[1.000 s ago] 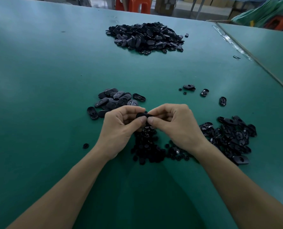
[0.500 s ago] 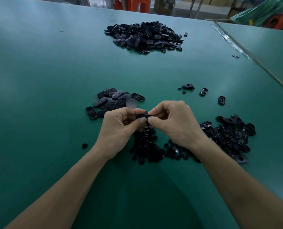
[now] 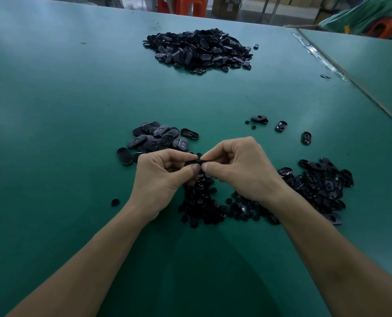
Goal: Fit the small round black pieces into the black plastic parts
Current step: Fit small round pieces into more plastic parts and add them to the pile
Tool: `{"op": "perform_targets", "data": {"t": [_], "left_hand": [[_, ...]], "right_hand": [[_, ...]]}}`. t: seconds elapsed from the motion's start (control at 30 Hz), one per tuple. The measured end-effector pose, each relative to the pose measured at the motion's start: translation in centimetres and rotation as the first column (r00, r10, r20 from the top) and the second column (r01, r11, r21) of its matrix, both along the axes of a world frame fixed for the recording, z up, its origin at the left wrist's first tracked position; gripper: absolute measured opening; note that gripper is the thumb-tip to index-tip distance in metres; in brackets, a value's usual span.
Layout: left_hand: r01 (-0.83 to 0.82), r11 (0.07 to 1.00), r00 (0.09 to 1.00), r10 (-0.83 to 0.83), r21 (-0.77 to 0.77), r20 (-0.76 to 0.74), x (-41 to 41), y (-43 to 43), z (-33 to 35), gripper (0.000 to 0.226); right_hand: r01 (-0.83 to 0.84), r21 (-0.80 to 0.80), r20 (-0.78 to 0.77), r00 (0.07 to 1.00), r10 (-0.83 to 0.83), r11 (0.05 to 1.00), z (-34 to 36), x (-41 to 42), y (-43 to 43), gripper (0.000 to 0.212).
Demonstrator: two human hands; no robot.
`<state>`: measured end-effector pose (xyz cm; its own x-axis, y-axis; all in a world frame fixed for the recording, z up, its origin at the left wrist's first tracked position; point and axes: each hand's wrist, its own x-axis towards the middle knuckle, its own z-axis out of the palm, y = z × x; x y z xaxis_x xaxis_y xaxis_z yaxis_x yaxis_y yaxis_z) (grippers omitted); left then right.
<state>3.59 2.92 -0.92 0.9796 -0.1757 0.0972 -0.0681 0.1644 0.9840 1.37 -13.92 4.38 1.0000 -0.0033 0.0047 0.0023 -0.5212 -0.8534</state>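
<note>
At the middle of the green table (image 3: 53, 110), the left hand (image 3: 160, 177) and the right hand (image 3: 240, 170) meet thumb to thumb. Each hand has its fingers curled and pinches one end of a single black plastic part (image 3: 191, 163), held just above the surface. The fingertips cover most of this part, so it cannot be told whether a round piece is seated in it.

Directly beneath the hands, toward the near edge, lies a heap of small round black pieces (image 3: 202, 202). One stray round piece (image 3: 115, 202) lies apart, to the left of the left wrist. Just beyond the left hand is a cluster of oval parts (image 3: 156, 138), most of them smooth side up. Beside the right wrist, toward the right edge, lies a looser pile of parts (image 3: 323, 184) with recessed faces showing. Three single parts (image 3: 281, 125) lie scattered just beyond that pile. A large mound of parts (image 3: 199, 50) sits near the far edge.

The surface is a matt green covering with a pale sheen toward the far left corner. Along the right edge, a strip of clear tape (image 3: 318, 56) marks the seam with an adjoining green table (image 3: 373, 65). Beyond the far edge stand an orange stool (image 3: 181, 5) and a cardboard box (image 3: 227, 5). Green bags (image 3: 362, 17) lie past the far right corner.
</note>
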Motion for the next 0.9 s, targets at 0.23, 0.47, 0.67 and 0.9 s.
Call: {"op": "perform_targets", "data": {"t": [0.23,0.47,0.67,0.9], "left_hand": [[-0.106,0.992,0.994,0.106,-0.067,-0.004,0.5,0.2,-0.3,0.014],[-0.251,0.949,0.965,0.231,-0.193,-0.120,1.2,0.2,-0.4,0.032],[-0.271,0.956,0.955,0.252,-0.115,-0.159,1.3,0.2,-0.5,0.070],[-0.236,0.972,0.972,0.236,0.008,-0.002,1.0,0.3,-1.0,0.070]], "right_hand": [[0.323,-0.386,0.124,0.946,-0.298,0.864,-0.3,2.6,-5.4,0.039],[0.256,-0.791,-0.147,0.802,-0.579,0.555,-2.5,4.0,-12.9,0.056],[0.316,-0.781,0.034,0.883,-0.468,0.539,-2.8,3.9,-12.6,0.032],[0.345,-0.742,0.161,0.924,-0.347,0.574,-2.2,3.2,-10.6,0.030]]}}
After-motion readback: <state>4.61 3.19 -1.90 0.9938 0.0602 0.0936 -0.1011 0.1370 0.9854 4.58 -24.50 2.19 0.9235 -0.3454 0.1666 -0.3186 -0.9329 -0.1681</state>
